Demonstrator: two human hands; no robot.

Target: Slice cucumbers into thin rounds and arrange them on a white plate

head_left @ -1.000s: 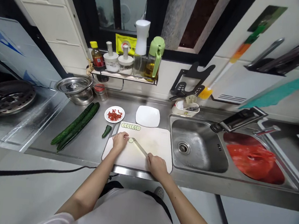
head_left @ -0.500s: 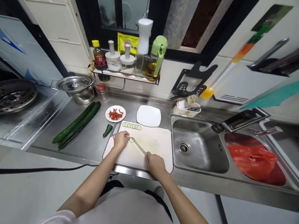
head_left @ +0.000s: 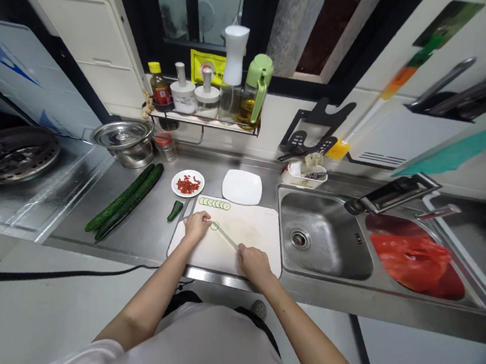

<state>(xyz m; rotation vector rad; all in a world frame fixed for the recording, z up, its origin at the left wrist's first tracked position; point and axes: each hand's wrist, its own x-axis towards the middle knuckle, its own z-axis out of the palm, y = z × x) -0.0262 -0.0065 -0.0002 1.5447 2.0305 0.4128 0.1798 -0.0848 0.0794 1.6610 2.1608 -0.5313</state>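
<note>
A white cutting board [head_left: 255,235] lies on the steel counter in front of me. My left hand [head_left: 196,225] is curled over a piece of cucumber at the board's left side, mostly hiding it. A fresh cucumber slice [head_left: 214,226] lies just right of its fingers. My right hand [head_left: 253,262] is closed round the handle of a knife [head_left: 227,238], whose blade runs up-left to that slice. A row of cut slices [head_left: 214,204] sits along the board's far edge.
Two whole cucumbers [head_left: 125,201] and a cucumber end [head_left: 174,211] lie left of the board. A small dish of red chilli [head_left: 188,184] and a white square plate [head_left: 242,187] stand behind it. The sink [head_left: 321,242] is at the right, with a red basin [head_left: 412,260] beyond.
Both hands have kept their grip and place at the cucumber. The knife blade has shifted slightly at the slice, and the view has moved a little.
</note>
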